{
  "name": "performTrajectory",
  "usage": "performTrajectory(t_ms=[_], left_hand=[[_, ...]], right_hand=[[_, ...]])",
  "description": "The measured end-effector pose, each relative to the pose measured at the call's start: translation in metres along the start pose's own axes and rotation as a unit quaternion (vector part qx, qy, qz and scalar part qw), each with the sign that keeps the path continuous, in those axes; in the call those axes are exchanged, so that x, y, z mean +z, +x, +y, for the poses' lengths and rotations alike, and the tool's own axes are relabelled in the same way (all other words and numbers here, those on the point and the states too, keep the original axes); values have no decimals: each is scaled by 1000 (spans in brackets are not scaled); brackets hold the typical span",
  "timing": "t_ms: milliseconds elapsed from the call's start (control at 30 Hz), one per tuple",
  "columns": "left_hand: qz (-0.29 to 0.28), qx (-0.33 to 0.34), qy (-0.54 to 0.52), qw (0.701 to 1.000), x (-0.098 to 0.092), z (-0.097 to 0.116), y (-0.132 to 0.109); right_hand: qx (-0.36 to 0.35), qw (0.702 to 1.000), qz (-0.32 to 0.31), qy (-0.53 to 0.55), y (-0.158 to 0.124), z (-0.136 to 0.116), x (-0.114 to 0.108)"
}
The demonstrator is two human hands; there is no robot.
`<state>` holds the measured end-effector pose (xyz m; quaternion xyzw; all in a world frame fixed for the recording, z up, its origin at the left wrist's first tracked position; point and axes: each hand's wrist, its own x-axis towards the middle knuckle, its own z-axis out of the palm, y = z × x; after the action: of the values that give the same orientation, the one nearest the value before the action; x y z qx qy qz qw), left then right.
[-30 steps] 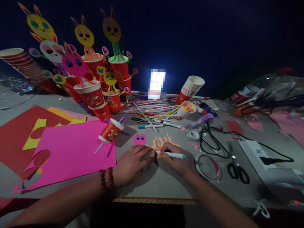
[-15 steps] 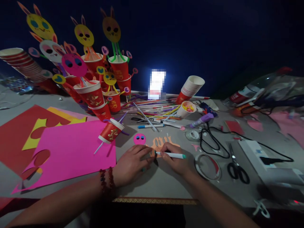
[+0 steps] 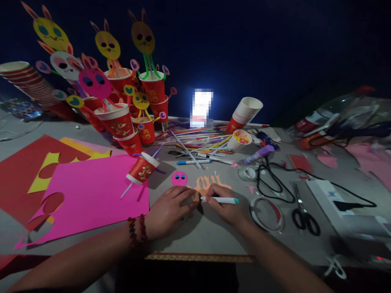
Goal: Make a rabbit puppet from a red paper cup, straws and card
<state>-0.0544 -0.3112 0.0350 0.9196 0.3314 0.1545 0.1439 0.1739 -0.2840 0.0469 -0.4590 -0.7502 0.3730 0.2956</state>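
Observation:
My right hand (image 3: 225,206) grips a white marker with a teal end (image 3: 220,200), its tip down on an orange paper cutout (image 3: 205,183) on the grey table. My left hand (image 3: 169,211), with a bead bracelet at the wrist, lies on the table with its fingertips pressed on the left edge of that cutout. A small pink round paper face (image 3: 179,178) lies just above the left hand.
Pink (image 3: 88,191), yellow and red paper sheets lie at left. Red paper cups with bunny faces on straws (image 3: 119,118) stand behind; one cup (image 3: 142,168) lies tipped. Straws and pens (image 3: 198,146), stacked cups (image 3: 244,112), tape rolls (image 3: 267,213), scissors (image 3: 301,211) and a black cable (image 3: 275,179) are at right.

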Motion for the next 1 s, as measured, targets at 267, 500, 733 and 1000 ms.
performTrajectory(t_ms=[267, 500, 733, 1000], left_hand=[[-3, -3, -2, 1000, 1, 0, 0], [9, 4, 3, 1000, 0, 0, 0], [4, 6, 11, 1000, -1, 0, 0], [1, 8, 13, 1000, -3, 0, 0]], right_hand=[[-1, 1000, 0, -3, 0, 1, 1], [7, 999, 32, 36, -1, 5, 2], [20, 992, 96, 81, -3, 16, -5], [8, 998, 57, 19, -4, 14, -6]])
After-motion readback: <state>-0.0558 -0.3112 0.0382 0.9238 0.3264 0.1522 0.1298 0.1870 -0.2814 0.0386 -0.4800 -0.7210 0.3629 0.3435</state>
